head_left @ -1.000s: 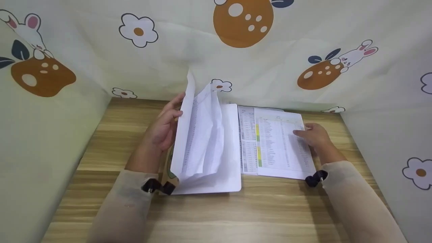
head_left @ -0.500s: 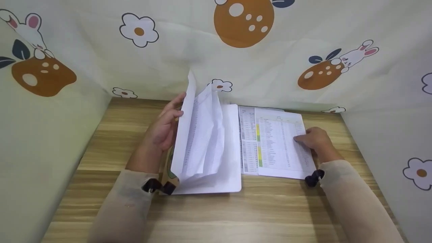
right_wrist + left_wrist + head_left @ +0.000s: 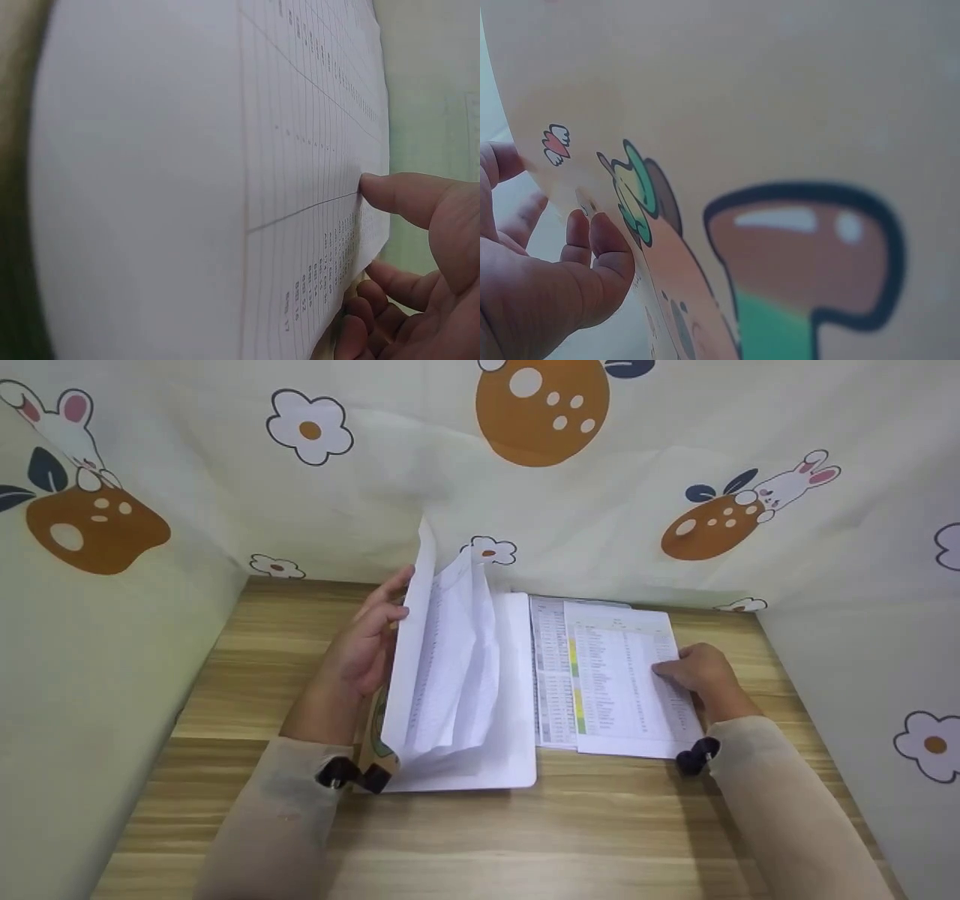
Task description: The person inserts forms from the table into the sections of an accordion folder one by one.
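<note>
Two sleeves [image 3: 787, 802], cut off by the lower frame. Wooden worktop [image 3: 600, 847], near edge out of view. Open booklet [image 3: 514, 769], nearer the worktop's left edge than its right; its inner pages [image 3: 450, 675] stand fanned, print illegible. Left hand [image 3: 360, 652]: grips the raised cover [image 3: 817, 127], whose cartoon runs out of the left wrist view. Right hand [image 3: 705, 673]: pinches the printed sheet [image 3: 619, 682] toward the worktop's right edge, fingers partly hidden beneath. Grey-columned sheet [image 3: 551, 660], half covered by it. Patterned fabric [image 3: 412, 465] beyond the worktop's far edge.
</note>
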Demonstrator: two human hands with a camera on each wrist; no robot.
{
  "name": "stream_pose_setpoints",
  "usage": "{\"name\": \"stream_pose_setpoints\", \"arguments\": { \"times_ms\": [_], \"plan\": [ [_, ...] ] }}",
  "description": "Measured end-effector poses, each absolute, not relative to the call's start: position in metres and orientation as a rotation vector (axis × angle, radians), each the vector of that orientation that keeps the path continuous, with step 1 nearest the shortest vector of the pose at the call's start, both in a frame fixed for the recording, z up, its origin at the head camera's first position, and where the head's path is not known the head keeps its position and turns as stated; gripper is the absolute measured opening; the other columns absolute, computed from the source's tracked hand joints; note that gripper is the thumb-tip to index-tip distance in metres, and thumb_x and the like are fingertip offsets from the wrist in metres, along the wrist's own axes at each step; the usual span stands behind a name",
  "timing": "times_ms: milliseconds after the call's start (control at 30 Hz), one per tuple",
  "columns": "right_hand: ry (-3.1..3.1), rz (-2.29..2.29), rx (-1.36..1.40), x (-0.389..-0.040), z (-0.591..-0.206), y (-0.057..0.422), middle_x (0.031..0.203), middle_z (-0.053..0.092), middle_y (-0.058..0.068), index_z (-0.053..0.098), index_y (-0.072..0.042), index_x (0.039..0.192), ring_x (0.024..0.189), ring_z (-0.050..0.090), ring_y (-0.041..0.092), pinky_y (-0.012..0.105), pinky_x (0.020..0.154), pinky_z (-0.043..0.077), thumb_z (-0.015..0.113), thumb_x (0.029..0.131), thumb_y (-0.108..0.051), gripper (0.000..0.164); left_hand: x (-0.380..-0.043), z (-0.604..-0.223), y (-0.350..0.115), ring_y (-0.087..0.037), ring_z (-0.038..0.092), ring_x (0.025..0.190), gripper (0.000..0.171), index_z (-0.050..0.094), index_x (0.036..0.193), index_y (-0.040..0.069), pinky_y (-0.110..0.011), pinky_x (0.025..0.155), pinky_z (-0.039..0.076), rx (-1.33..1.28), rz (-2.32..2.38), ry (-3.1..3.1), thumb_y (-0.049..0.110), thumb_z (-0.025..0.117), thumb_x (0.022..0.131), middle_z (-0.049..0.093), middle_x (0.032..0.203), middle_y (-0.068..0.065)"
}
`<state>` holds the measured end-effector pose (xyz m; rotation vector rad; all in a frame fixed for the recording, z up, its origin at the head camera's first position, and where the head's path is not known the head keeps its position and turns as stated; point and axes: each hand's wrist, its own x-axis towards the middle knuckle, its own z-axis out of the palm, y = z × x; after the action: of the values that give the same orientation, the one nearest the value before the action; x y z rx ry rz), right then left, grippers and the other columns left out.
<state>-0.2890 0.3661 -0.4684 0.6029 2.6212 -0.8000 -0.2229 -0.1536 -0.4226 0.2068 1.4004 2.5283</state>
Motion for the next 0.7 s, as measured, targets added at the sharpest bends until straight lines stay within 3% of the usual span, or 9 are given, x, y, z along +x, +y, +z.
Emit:
{"name": "stream_pose_setpoints", "arguments": {
  "times_ms": [367,633,700],
  "plan": [
    [2.638,-0.816,0.631,-0.288,-0.470,0.370,0.137,0.061,0.022,0.050,0.005,0.149,0.105,0.067,0.028,0.034,0.079,0.058,0.078,0.094,-0.036,0.074,-0.223,-0.423,-0.153,-0.036,0.047,0.140,0.066,0.038,0.166,0.030,-0.038,0.102,0.052,0.203,2.525,1.439,0.009,0.043,0.103,0.034,0.167,-0.017],
    [2.671,-0.832,0.608,-0.287,-0.474,0.376,0.152,0.056,0.027,0.049,0.004,0.155,0.123,0.062,0.034,0.046,0.102,0.057,0.075,0.097,-0.031,0.073,-0.222,-0.423,-0.154,-0.037,0.045,0.142,0.066,0.039,0.166,0.031,-0.040,0.103,0.051,0.185,2.506,1.474,0.011,0.044,0.103,0.038,0.165,-0.012],
    [2.716,-0.839,0.572,-0.286,-0.476,0.377,0.149,0.059,0.028,0.053,0.004,0.152,0.119,0.064,0.034,0.041,0.093,0.059,0.075,0.096,-0.028,0.068,-0.222,-0.423,-0.154,-0.035,0.047,0.141,0.066,0.037,0.166,0.030,-0.039,0.103,0.051,0.196,2.510,1.472,0.010,0.042,0.103,0.038,0.165,-0.012]
  ]
}}
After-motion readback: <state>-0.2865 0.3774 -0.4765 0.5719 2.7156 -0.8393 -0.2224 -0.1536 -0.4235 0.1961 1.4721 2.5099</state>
